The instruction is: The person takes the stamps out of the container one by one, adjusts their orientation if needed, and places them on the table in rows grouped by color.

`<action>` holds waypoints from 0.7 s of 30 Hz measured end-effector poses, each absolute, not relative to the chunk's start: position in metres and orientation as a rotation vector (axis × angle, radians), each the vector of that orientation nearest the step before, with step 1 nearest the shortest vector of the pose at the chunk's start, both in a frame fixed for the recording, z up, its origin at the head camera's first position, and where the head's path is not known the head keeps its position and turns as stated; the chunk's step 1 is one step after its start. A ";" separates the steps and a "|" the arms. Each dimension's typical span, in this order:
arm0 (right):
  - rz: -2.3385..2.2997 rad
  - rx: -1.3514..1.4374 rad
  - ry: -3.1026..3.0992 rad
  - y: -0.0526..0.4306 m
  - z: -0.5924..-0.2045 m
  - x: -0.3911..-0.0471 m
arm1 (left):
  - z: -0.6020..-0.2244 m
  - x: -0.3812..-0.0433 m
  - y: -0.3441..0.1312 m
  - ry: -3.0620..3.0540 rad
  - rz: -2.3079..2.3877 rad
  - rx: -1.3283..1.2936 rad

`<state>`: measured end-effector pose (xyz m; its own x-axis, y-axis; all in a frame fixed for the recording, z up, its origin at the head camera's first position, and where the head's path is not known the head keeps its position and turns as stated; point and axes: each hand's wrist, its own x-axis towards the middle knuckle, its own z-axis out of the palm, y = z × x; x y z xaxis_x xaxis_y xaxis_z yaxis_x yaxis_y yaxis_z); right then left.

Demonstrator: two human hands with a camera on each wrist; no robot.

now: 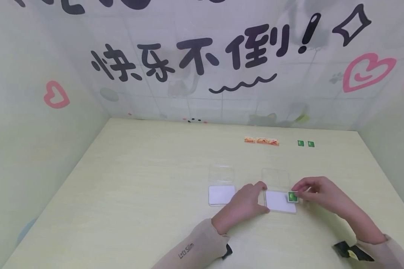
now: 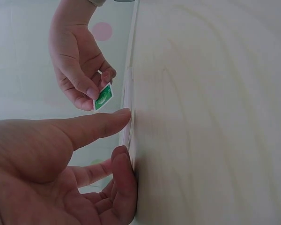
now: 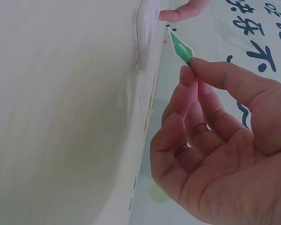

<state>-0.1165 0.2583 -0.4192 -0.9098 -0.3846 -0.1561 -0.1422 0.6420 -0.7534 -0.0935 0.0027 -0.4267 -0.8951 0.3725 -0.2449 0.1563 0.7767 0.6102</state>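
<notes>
A small square green card with a white border [image 1: 292, 197] is pinched between the thumb and fingertips of my right hand [image 1: 318, 192]. It hangs over the right end of a flat white case [image 1: 278, 201], whose clear lid [image 1: 276, 177] lies folded back behind it. My left hand [image 1: 244, 201] grips this case at its left end, thumb at the near corner and a finger at the far one. Partly behind the left hand is a second white case [image 1: 220, 195] with its own clear lid [image 1: 221, 173]. The right wrist view shows the green card [image 3: 181, 48] tilted, held by one corner.
Toward the back of the table [image 1: 138, 160] lie three orange cards [image 1: 262, 141] in a row. Two more green cards [image 1: 305, 143] lie right of them. Printed walls [image 1: 188, 101] close in the table at the back and sides. Dark straps show at both wrists.
</notes>
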 end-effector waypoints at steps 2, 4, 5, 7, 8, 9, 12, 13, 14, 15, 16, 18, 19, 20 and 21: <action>-1.145 -0.419 2.556 0.259 -0.419 -0.117 | -0.428 -0.094 0.003 2.617 0.850 0.399; -1.149 -0.416 2.553 0.259 -0.420 -0.117 | -0.429 -0.094 0.003 2.619 0.848 0.400; -1.151 -0.415 2.552 0.259 -0.420 -0.117 | -0.430 -0.094 0.003 2.620 0.847 0.401; -1.153 -0.415 2.552 0.259 -0.420 -0.117 | -0.431 -0.095 0.003 2.623 0.842 0.404; -1.156 -0.413 2.552 0.260 -0.420 -0.117 | -0.431 -0.095 0.003 2.623 0.842 0.405; -1.157 -0.412 2.554 0.260 -0.420 -0.116 | -0.431 -0.095 0.003 2.625 0.841 0.406; -1.155 -0.408 2.560 0.260 -0.420 -0.116 | -0.431 -0.094 0.004 2.626 0.838 0.409; -1.152 -0.407 2.564 0.260 -0.420 -0.116 | -0.430 -0.094 0.004 2.626 0.840 0.411; -1.151 -0.407 2.569 0.260 -0.419 -0.116 | -0.430 -0.094 0.004 2.625 0.842 0.409; -1.149 -0.408 2.572 0.260 -0.419 -0.116 | -0.430 -0.094 0.004 2.625 0.842 0.408; -1.148 -0.404 2.573 0.260 -0.419 -0.116 | -0.430 -0.094 0.003 2.625 0.842 0.407; -1.149 -0.409 2.579 0.261 -0.419 -0.116 | -0.429 -0.093 0.003 2.623 0.849 0.405; -1.150 -0.409 2.580 0.261 -0.419 -0.116 | -0.429 -0.093 0.003 2.623 0.854 0.404; -1.152 -0.408 2.579 0.261 -0.419 -0.116 | -0.429 -0.093 0.003 2.622 0.858 0.404; -1.154 -0.406 2.577 0.261 -0.419 -0.117 | -0.429 -0.093 0.003 2.622 0.861 0.407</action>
